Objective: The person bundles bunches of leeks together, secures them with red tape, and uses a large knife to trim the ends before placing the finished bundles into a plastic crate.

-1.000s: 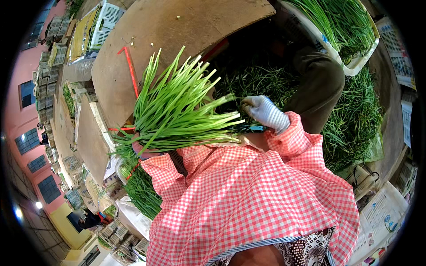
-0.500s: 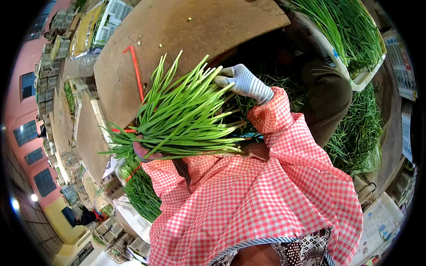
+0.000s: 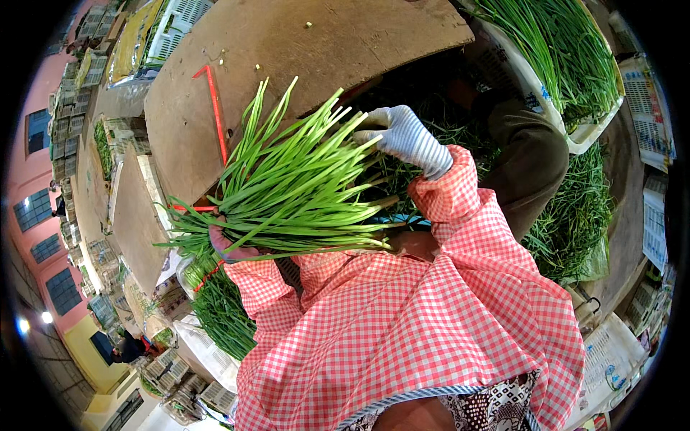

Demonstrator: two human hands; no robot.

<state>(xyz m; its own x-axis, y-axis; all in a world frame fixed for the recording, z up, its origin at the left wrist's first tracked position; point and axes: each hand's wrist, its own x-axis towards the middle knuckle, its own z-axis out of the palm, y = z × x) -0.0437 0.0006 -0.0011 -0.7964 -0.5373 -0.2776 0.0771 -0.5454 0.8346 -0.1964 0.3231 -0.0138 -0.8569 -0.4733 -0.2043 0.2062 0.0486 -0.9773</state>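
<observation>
Your left hand is closed round the green stalks before you, fingers partly hidden; gloved right hand half-curled at pale ends — pinch unclear. Table edge behind, room beyond — far side cut off.

Bunch of green stalks | long, slender, loose leaf-stems, bright green paling to whitish butt ends | untied over the visible length, fanned wide | gathered at lower left in the left hand, butts spread up and right, thin darker tips trailing left | overlapping the brown board's near edge in view
</observation>
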